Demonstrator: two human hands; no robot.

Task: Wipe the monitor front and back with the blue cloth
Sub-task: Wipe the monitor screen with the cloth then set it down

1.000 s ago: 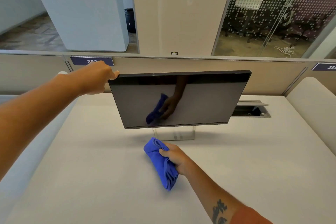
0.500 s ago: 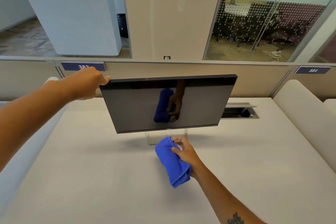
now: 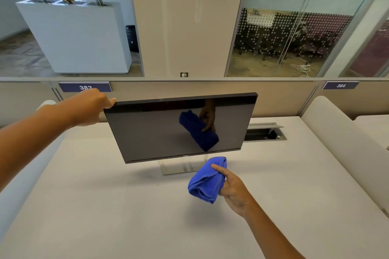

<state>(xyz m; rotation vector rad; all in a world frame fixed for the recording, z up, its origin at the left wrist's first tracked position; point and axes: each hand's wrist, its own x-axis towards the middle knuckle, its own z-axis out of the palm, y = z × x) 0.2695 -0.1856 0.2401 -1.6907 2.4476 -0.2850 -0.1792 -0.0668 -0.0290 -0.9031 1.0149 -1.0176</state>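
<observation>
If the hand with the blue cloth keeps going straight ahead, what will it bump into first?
Probably the monitor. The right hand points the blue cloth at its lower front edge, though depth is hard to judge.

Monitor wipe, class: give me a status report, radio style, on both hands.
Left hand grips monitor top corner. Right hand holds blue cloth short of the screen. Nothing between cloth and screen.
</observation>
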